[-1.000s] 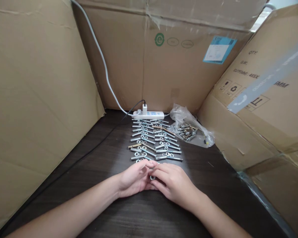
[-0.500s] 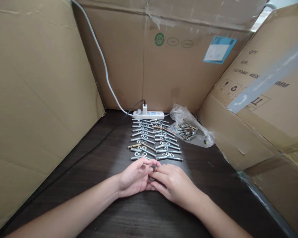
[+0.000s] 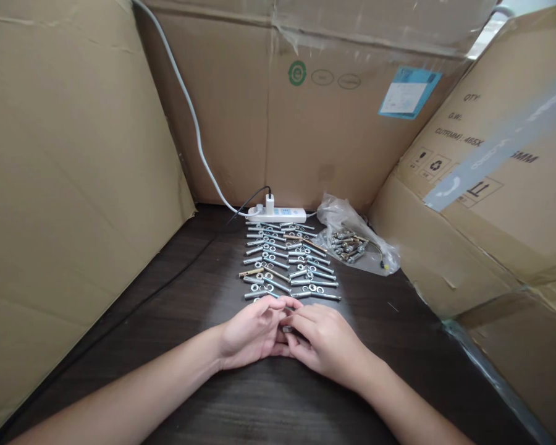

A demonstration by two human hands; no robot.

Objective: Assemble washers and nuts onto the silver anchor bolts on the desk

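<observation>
My left hand (image 3: 251, 332) and my right hand (image 3: 324, 340) meet fingertip to fingertip low over the dark wooden table (image 3: 176, 296), both with fingers curled. Between the fingertips shows a small metal piece (image 3: 288, 329), too hidden to name for certain. Just beyond the hands lie two neat columns of silver bolts with washers and nuts (image 3: 287, 262), several rows deep. The nearest row is partly covered by my fingers.
A clear plastic bag of loose bolts (image 3: 354, 243) lies right of the rows. A white power strip (image 3: 277, 214) with a plugged charger and white cable sits at the back. Cardboard boxes (image 3: 65, 154) wall in the table on the left, back and right.
My right hand's fingers have shifted slightly over the small metal piece, hiding the washer seen earlier. Both hands stay in the same place.
</observation>
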